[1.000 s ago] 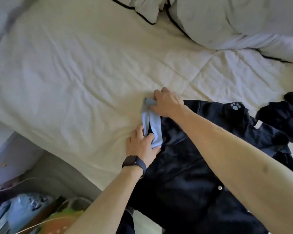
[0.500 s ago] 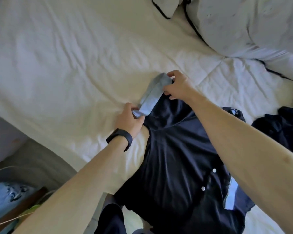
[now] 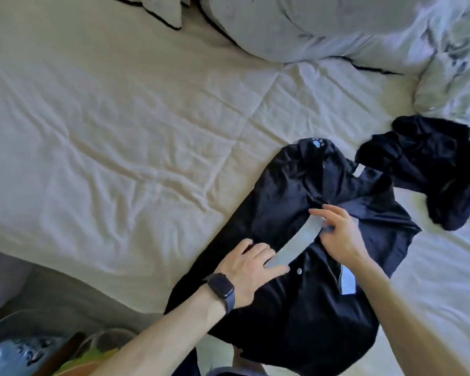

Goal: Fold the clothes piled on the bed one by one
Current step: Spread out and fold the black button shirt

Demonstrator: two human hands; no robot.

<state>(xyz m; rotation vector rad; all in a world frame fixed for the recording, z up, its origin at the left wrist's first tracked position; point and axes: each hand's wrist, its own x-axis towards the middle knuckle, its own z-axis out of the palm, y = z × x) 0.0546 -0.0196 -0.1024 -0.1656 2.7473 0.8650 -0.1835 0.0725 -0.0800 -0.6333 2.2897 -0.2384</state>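
So I'm mid-fold on the dark shirt (image 3: 304, 267), which is spread out near the edge of the bed (image 3: 120, 131) right in front of me. The step in hand looks like the sleeve fold: I've got the pale blue cuff (image 3: 293, 244) laid diagonally across the front of the shirt, so the sleeve is tucked in over the body.

My left hand (image 3: 251, 263) is mostly flat, fingers spread, pressing the near end of the cuff down onto the fabric. Not really gripping anything, more pinning it. My right hand (image 3: 339, 234) is at the far end of the cuff, fingers loosely curled with the tips on it; I honestly can't tell if it's pinching the edge or just smoothing it flat.

There's a second pale cuff (image 3: 347, 280) peeking out near my right forearm, so I'd guess the other sleeve wants the same treatment next. That means letting go here without the first sleeve sliding back out, since the fabric looks slippery. After that it's folding the body up toward the collar.

Another dark garment (image 3: 429, 169) is crumpled just beside the shirt, toward the pillows (image 3: 296, 28), still waiting. So I'd say plenty is left.
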